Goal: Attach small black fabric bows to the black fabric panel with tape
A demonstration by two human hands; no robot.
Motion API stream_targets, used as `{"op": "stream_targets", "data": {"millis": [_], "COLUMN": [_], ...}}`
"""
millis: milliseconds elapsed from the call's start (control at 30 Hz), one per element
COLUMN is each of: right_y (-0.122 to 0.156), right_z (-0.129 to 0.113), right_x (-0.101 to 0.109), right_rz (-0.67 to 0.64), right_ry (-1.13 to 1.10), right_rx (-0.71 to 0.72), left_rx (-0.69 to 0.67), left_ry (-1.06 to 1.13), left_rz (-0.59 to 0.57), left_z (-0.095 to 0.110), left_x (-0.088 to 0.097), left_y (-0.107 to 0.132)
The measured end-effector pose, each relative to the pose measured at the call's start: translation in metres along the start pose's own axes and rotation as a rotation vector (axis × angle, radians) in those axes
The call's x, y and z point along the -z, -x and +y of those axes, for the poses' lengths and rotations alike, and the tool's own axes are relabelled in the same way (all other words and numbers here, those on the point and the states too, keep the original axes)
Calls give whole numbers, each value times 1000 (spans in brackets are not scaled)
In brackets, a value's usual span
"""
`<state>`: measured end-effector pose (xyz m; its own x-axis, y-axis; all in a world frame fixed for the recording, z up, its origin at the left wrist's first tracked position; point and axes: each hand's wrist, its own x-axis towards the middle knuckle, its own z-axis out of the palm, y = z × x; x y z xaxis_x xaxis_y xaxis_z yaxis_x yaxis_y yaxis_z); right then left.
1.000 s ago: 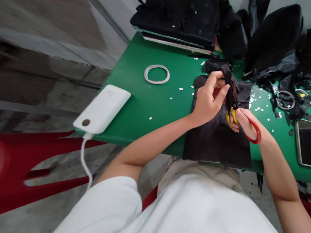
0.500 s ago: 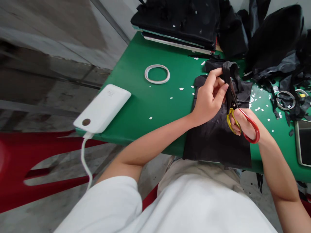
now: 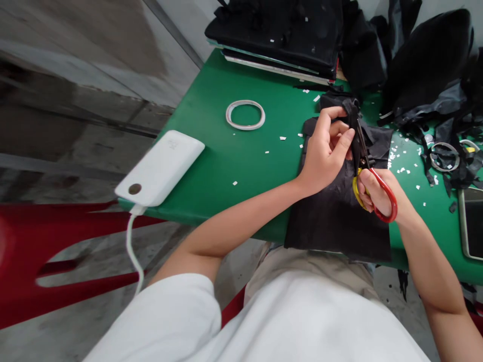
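My left hand point(image 3: 327, 151) pinches a folded strip of black fabric point(image 3: 353, 120) between thumb and fingers. Scissors point(image 3: 388, 197) with one red and one yellow handle loop are gripped in my right hand point(image 3: 377, 191). Their blades point away from me and lie right along the strip, beside my left fingertips; the dark cloth partly hides the tips. Beneath both hands a larger black fabric piece point(image 3: 335, 221) lies flat, its near edge reaching past the table's front edge.
On the green table point(image 3: 211, 176) are a white power bank point(image 3: 162, 166) with a cable, a tape roll point(image 3: 245, 115) and scattered white bits. Stacked black cloth point(image 3: 275, 30) lies at the back. Black scraps point(image 3: 449, 125) and a phone-like device point(image 3: 471, 221) sit at right.
The scissors' handle loops have drawn closer together, the red one moving left. The loose fabric end that hung to the right of the blades no longer shows there. My left hand has barely moved.
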<state>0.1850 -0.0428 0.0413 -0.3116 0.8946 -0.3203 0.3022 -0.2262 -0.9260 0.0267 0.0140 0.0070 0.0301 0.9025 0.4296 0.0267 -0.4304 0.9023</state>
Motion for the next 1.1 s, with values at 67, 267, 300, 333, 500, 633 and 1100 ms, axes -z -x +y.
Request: {"op": "stream_targets", "data": {"millis": [67,267,300,333,500,633,1100], "right_y": [0,-2,-2,-2,-2,-2,-4], "right_z": [0,4,4,4,-3,-8,-5], "right_x": [-1,0,1,1,3,2,2], "right_rz": [30,93,103,114,137,150,201], "right_ry": [12,119,149,179,300,418,496], "right_rx": [-2,36,38,42,83,96,71], "left_rx": [20,81,85,87,86,42,-29], "left_ry": [18,97,102,104,106,62,-16], "left_rz": [-7,-48,-49,-50,-28,31,85], "left_z": [-1,0,2,3,7,3,-7], "left_x": [1,2,2,3,8,14,16], "left_y": [-1,-3,-4,-6,-14,-20,-23]}}
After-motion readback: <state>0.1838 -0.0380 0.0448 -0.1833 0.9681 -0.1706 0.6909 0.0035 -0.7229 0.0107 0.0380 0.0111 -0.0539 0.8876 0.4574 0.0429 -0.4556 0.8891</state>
